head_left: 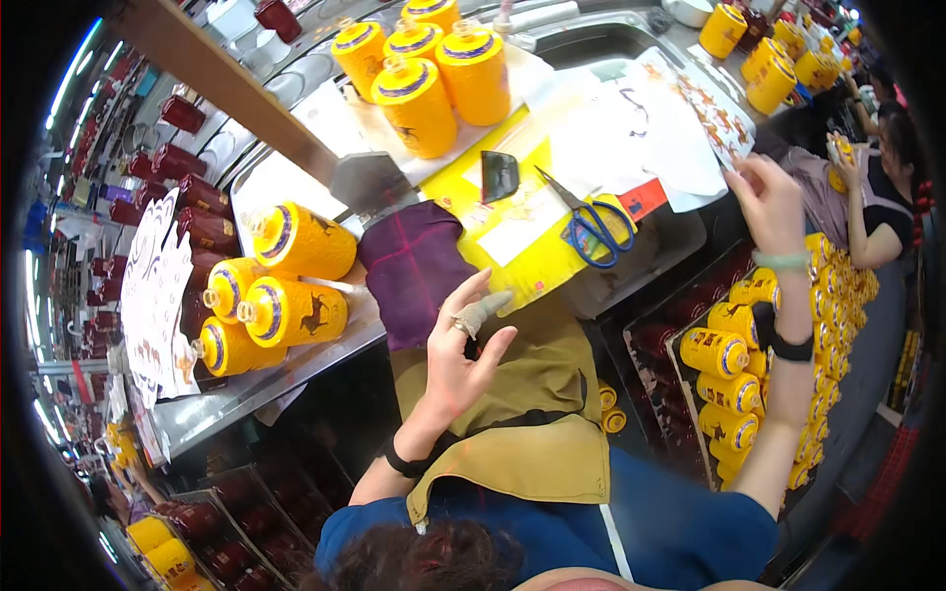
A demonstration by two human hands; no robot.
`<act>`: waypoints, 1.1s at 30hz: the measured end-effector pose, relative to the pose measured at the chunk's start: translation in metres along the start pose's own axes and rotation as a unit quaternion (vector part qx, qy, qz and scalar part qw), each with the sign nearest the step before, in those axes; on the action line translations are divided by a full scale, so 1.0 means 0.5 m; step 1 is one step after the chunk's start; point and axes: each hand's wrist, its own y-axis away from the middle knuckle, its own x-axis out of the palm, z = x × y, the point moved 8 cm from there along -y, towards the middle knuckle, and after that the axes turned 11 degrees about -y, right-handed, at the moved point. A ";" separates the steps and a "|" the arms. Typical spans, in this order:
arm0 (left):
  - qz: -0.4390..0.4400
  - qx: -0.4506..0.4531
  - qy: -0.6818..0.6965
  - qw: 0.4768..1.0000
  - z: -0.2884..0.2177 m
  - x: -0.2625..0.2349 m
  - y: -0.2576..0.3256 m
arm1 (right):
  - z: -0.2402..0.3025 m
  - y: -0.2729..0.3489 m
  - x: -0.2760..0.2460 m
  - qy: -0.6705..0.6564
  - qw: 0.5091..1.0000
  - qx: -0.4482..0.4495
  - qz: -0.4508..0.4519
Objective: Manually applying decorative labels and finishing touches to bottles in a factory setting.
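Note:
My left hand point(458, 360) hovers over my lap by a dark purple cloth point(414, 266), thumb and fingers apart. A grey-beige wrap point(481, 310) covers one of its fingers, and it holds nothing. Out to the right, my right hand point(772, 205) is raised at the table's right end. Its thumb and forefinger pinch at the edge of the white paper sheets, beside a sheet of brown horse decals point(711, 123). Between my hands, blue-handled scissors point(596, 231) and a dark flat scraper-like piece point(500, 176) lie on a yellow sheet point(537, 271).
Yellow bottles with horse pictures stand at the table's back point(414, 108) and lie at its left point(305, 246). Decal sheets point(158, 295) hang at the left edge. A wooden post point(232, 84) rises there. Crated yellow bottles point(729, 394) fill the right, near a seated co-worker point(877, 187).

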 end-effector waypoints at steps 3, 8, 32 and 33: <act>-0.019 -0.006 0.008 1.000 0.021 -0.031 0.010 | 0.262 -0.144 0.143 -0.162 0.969 -0.185 0.028; -0.068 -0.045 0.012 0.997 0.053 -0.100 0.017 | 0.407 -0.364 0.345 -0.054 0.957 -0.273 -0.083; -0.077 -0.056 0.409 0.908 0.062 -0.148 -0.144 | 0.587 -0.228 0.269 -0.257 0.920 -0.151 0.256; -0.058 -0.050 0.393 0.916 0.052 -0.143 -0.155 | 0.599 -0.222 0.282 -0.246 0.920 -0.200 0.229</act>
